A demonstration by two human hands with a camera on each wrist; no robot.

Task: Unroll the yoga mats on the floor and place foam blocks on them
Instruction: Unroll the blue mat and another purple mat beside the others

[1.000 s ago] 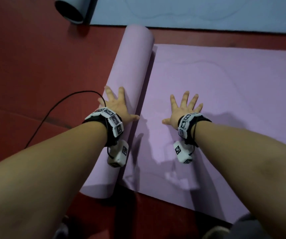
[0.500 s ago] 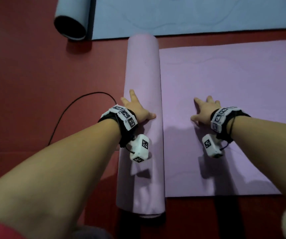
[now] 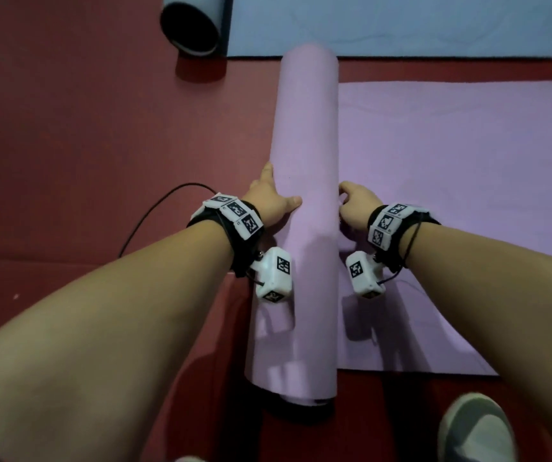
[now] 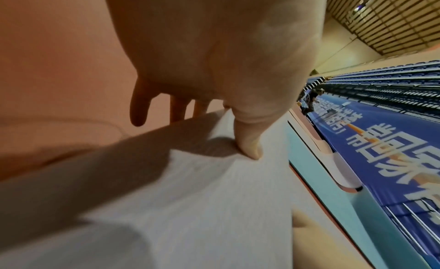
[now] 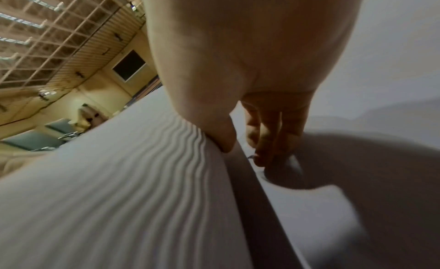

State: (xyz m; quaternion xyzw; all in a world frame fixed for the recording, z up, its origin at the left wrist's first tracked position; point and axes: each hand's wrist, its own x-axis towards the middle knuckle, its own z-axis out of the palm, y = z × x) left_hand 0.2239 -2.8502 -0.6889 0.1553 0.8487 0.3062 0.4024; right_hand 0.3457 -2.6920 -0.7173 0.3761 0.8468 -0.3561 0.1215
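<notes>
Both forearms reach forward and down, roughly parallel, one on each side of the purple mat roll point(image 3: 308, 181), which lies on the red floor point(image 3: 84, 128) between the two hands.

The left hand point(image 3: 269, 203) lies against the roll's left flank. Its thumb point(image 4: 247, 137) is stretched across the top of the roll and presses on it; its fingers point(image 4: 140, 107) point down the far side toward the floor, straight and slightly spread, not wrapped round the roll.

The right hand point(image 3: 356, 203) sits at the roll's right flank, in the seam where the roll meets the unrolled purple mat point(image 3: 451, 195). Its thumb point(image 5: 221, 135) bears on the ribbed curve of the roll; its fingers point(image 5: 273, 133) are bent downward, tips touching the flat mat just beside the roll. Whether they pinch anything cannot be told.

The flat part of the mat spreads away to the right of the right hand. Beyond both hands lies a blue mat point(image 3: 401, 25), with its rolled end point(image 3: 189, 26) ahead of the left hand. A black cable point(image 3: 154, 211) curves over the floor just left of the left wrist.
</notes>
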